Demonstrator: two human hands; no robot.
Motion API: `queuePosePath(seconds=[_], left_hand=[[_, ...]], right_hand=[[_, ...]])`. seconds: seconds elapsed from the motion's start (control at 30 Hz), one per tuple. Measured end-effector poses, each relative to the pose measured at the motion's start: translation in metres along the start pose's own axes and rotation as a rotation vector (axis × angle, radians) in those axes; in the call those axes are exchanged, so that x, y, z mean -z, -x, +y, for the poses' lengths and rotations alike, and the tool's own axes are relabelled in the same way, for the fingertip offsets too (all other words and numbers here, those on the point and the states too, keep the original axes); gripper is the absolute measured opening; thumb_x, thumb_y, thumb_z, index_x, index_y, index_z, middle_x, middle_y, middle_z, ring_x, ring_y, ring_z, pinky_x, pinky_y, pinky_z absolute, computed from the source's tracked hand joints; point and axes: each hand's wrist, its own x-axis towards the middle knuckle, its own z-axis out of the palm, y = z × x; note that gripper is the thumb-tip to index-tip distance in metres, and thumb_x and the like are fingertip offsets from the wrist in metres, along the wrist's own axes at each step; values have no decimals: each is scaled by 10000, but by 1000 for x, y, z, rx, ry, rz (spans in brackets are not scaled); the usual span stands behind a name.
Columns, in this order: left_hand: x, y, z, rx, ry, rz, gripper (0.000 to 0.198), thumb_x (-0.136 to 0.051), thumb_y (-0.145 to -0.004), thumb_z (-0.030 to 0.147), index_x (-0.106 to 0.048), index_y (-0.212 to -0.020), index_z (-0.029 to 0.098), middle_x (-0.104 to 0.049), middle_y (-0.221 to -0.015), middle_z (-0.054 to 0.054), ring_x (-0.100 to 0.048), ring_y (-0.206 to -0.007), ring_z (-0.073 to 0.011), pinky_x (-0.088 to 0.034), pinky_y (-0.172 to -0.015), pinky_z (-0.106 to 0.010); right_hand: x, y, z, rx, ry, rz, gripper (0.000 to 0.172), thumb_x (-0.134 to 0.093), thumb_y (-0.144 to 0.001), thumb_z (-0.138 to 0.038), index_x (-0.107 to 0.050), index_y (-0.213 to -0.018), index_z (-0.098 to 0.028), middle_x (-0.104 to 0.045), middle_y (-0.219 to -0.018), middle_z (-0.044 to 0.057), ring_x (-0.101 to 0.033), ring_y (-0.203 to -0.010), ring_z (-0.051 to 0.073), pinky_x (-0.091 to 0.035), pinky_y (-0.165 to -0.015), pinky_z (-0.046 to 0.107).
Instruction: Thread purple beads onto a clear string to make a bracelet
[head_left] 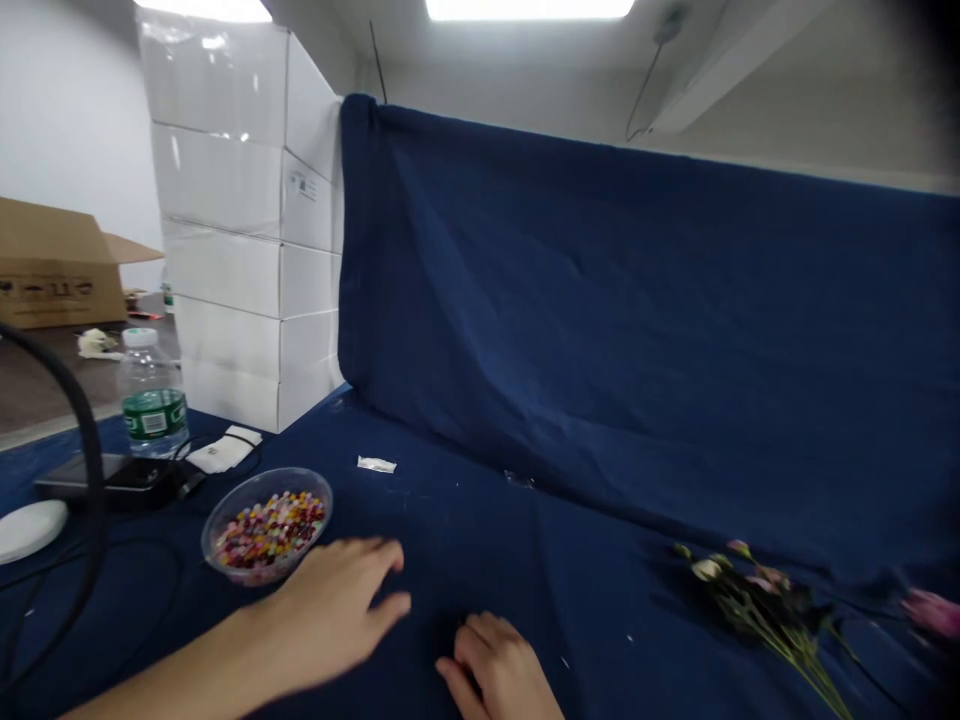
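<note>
My left hand reaches in from the lower left, palm down, its thumb held apart from the fingers and nothing visible in it. Just beyond it stands a clear round plastic bowl full of small multicoloured beads. The hand overlaps the bowl's near right edge in view; I cannot tell whether they touch. At the bottom middle, my right hand is low over the blue cloth with its fingers curled in. Whatever those fingers may hold is hidden.
Artificial flowers lie at the right. Leftward are a water bottle, a black device, a white lid, and a dark cable. White boxes are stacked behind. A blue curtain borders the cloth-covered table.
</note>
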Motion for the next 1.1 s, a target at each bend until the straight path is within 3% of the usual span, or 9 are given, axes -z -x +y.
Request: queuePosePath(seconds=[0.17, 0.33, 0.47, 0.67, 0.77, 0.87, 1.0, 1.1], left_hand=[[-15, -84, 3, 236, -168, 15, 353, -645, -974, 330, -599, -1276, 153, -618, -1285, -118, -622, -1144, -288, -519, -980, -527], [-21, -124, -8, 301, -69, 6, 290, -643, -979, 319, -629, -1218, 154, -644, -1229, -103, -655, -1065, -254, -565, -910, -461], [0, -142, -2, 275, 126, 72, 293, -632, -985, 341, -634, -1205, 148, -654, -1203, -96, -665, -1028, -247, -577, -879, -441], [56, -167, 30, 141, 485, 151, 309, -616, -994, 358, -624, -1216, 144, -650, -1211, -105, -663, -1036, -245, -575, -881, -445], [76, -167, 46, 60, 637, 128, 309, -608, -999, 370, -622, -1203, 138, -663, -1157, -97, -675, -972, -226, -588, -834, -416], [79, -152, 58, -20, 736, 86, 296, -588, -1008, 390, -630, -1155, 137, -672, -1062, -77, -673, -851, -186, -591, -747, -357], [68, -110, 67, -112, 795, -28, 329, -531, -1028, 452, -635, -1010, 141, -638, -837, -18, -576, -607, -109, -518, -560, -248], [60, -73, 68, -160, 781, -139, 432, -479, -1031, 523, -596, -859, 145, -490, -632, 55, -384, -441, -70, -364, -435, -204]], right_hand=[[5, -1, 1, -24, -17, -3, 248, -681, -913, -237, -672, -671, -184, -709, -708, 15, -682, -644, 178, -363, -584, 295], [6, 7, 3, -82, -23, 51, 311, -659, -928, -284, -702, -639, -179, -730, -655, 37, -684, -601, 196, -305, -597, 318], [9, 9, 13, -143, -100, 119, 462, -587, -979, -344, -624, -548, -183, -694, -579, 32, -645, -565, 176, -261, -596, 321], [7, 6, 28, -334, -265, 306, 551, -414, -1046, -451, -487, -568, -188, -591, -587, 36, -519, -521, 151, -198, -571, 322], [7, 6, 32, -404, -364, 414, 542, -404, -1031, -512, -450, -592, -197, -549, -625, 31, -498, -585, 163, -223, -593, 314], [9, 9, 36, -501, -496, 513, 567, -420, -1009, -581, -382, -579, -212, -392, -529, -38, -371, -497, 125, -213, -553, 297], [14, 13, 47, -655, -738, 598, 553, -475, -997, -594, -350, -612, -217, -261, -528, -97, -289, -452, 87, -257, -484, 240], [25, 14, 49, -766, -963, 545, 532, -425, -1020, -599, -391, -661, -209, -273, -527, -109, -263, -400, 65, -253, -408, 206]])
